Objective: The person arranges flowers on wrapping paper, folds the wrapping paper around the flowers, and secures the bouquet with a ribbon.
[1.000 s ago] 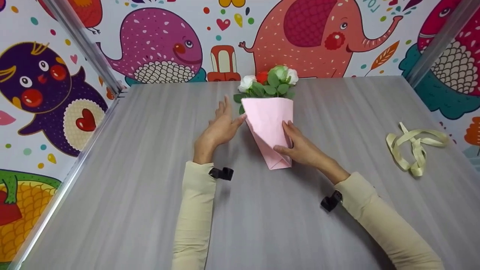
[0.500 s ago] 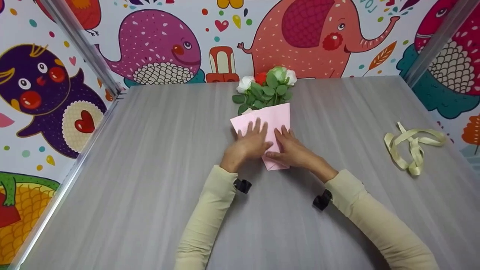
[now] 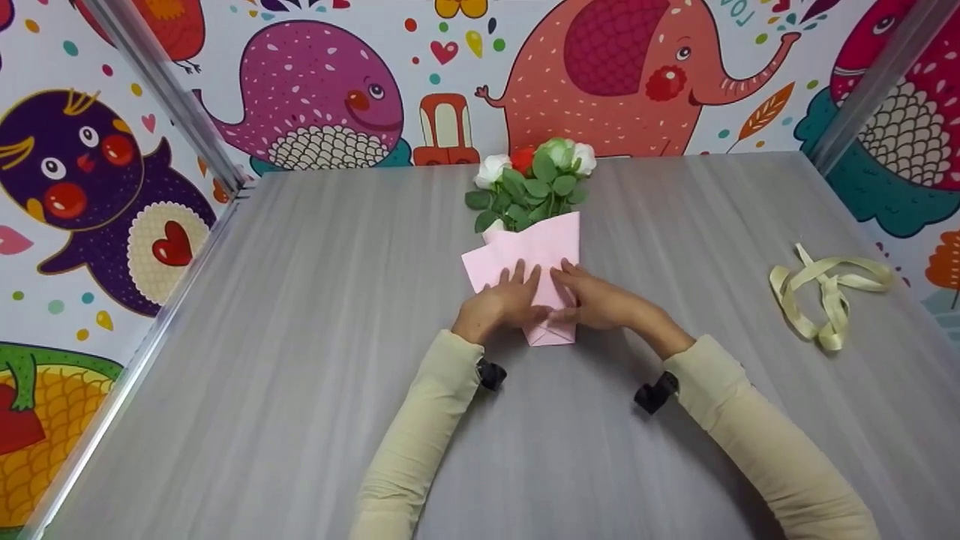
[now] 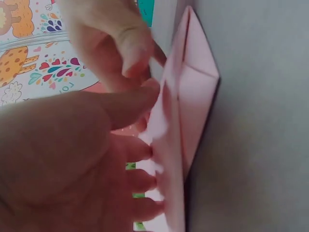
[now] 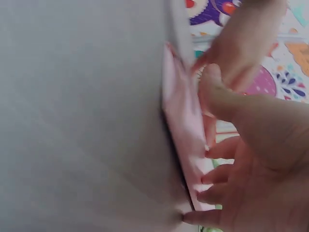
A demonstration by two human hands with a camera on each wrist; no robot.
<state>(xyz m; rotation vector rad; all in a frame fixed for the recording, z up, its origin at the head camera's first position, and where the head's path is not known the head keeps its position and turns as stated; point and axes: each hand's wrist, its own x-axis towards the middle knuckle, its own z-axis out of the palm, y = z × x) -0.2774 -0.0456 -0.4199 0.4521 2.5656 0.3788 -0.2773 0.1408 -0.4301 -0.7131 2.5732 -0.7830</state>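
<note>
Pink wrapping paper (image 3: 536,244) lies on the grey table, folded round a bunch of artificial roses. The white, red and pale green blooms and green leaves (image 3: 529,191) stick out of its far end. On the left part of the paper, my left hand (image 3: 504,301) presses with spread fingers. My right hand (image 3: 600,301) rests along the right edge, thumb toward the left thumb. In the left wrist view the fingertips touch the upper sheet of the paper (image 4: 198,92), above its folded bottom corner. In the right wrist view the right fingertips meet the paper's side (image 5: 181,108).
A loose cream ribbon (image 3: 834,304) lies in loops at the table's right. Cartoon-printed walls (image 3: 322,90) stand at the back and sides, with metal posts (image 3: 169,97) at the corners. Each wrist carries a small black camera (image 3: 491,373).
My left hand has moved from beside the paper's left edge onto its front, folding the left flap over and pressing down. The right hand stays on the right side; more leaves show.
</note>
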